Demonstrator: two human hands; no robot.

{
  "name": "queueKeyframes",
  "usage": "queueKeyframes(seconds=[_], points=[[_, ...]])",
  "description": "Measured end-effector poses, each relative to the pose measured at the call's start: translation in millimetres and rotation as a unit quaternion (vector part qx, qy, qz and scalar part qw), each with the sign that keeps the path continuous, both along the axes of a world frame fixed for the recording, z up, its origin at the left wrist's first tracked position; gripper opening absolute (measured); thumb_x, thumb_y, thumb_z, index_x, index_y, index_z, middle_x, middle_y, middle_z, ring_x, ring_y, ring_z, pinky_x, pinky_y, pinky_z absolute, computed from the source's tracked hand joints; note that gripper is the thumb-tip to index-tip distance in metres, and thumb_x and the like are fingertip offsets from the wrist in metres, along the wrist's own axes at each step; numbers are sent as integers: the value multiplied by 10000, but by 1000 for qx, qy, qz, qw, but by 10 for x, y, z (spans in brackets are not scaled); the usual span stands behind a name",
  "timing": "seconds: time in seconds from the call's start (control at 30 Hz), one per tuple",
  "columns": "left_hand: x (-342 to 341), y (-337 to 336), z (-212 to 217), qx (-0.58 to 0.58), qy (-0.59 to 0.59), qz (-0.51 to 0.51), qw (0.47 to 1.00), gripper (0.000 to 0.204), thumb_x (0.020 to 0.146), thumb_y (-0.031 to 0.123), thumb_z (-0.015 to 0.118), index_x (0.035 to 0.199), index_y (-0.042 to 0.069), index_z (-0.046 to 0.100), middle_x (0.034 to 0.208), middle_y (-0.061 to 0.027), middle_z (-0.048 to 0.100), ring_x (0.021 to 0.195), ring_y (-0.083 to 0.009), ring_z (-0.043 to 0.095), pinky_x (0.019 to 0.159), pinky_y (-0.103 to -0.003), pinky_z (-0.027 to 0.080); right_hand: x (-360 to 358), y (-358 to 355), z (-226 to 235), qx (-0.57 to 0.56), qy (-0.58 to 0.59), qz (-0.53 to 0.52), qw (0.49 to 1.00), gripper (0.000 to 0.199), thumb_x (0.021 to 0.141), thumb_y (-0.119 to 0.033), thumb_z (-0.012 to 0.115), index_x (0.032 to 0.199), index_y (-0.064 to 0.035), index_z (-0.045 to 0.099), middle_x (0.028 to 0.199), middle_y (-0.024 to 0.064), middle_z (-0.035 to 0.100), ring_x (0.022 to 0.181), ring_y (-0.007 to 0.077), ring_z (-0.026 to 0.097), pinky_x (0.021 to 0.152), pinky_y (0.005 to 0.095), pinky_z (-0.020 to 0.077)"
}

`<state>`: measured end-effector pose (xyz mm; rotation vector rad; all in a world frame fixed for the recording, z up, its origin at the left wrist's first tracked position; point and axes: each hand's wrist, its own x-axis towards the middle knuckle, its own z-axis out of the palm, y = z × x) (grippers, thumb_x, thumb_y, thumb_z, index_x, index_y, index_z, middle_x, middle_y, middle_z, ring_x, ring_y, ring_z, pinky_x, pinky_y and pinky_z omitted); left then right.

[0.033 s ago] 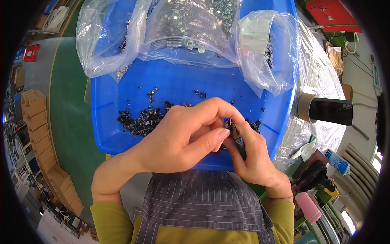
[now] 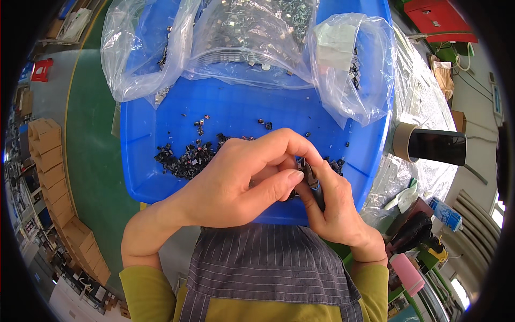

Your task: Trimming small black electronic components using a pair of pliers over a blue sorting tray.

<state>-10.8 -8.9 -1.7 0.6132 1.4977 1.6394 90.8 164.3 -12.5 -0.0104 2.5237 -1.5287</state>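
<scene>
My right hand (image 2: pixel 339 209) is wrapped round a small pair of pliers or cutters (image 2: pixel 312 181) with dark jaws and dark blue handles, jaws pointing up and away. Against the jaws, the thumb and fingers of my left hand (image 2: pixel 244 174) are pinched together. Whatever they hold is too small and hidden to make out. Both hands are over the near side of a blue plastic tray (image 2: pixel 214 102). Beneath and beside them lies a pile of small black parts (image 2: pixel 185 161), partly covered by my left hand and wrist.
Clear plastic bags of small metallic parts stand along the tray's far side: a left bag (image 2: pixel 126 80), a middle bag (image 2: pixel 252 43) and a right bag (image 2: pixel 354 91). Right of the tray are a phone (image 2: pixel 440 146) against a cardboard ring (image 2: pixel 402 141) and a white glove (image 2: pixel 402 198).
</scene>
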Motion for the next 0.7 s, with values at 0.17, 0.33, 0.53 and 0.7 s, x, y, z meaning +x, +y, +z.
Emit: queueKeyframes(seconds=[0.17,0.33,0.53,0.7], points=[[-3,-17,4,-7,19,-17,1000,223,929,99,514,1117,-17,543,652,-20,564,493,-17,439,443,-172,301,24,-6,-4,-10,11,7,1000,319,713,99,624,987,-8,499,863,167,571,783,378,590,639,403,478],[15,-13,30,-11,10,-21,1000,220,928,113,515,1099,-23,543,648,-32,562,476,-23,420,434,-176,301,26,8,0,-19,3,19,1000,330,708,84,623,1001,-12,505,873,178,575,814,391,593,650,437,480],[36,22,30,-18,2,-18,1000,241,938,147,525,1098,-32,542,649,-49,564,469,-27,418,429,-170,308,44,51,-21,-51,11,19,998,310,727,80,604,1007,-16,510,882,183,576,821,400,588,655,442,481],[43,50,96,-16,-27,5,999,287,942,178,536,1109,-55,530,624,-57,558,438,-27,404,412,-164,299,40,82,-31,-98,-15,15,995,258,792,26,603,1025,-8,499,896,196,579,833,409,585,662,454,474]])
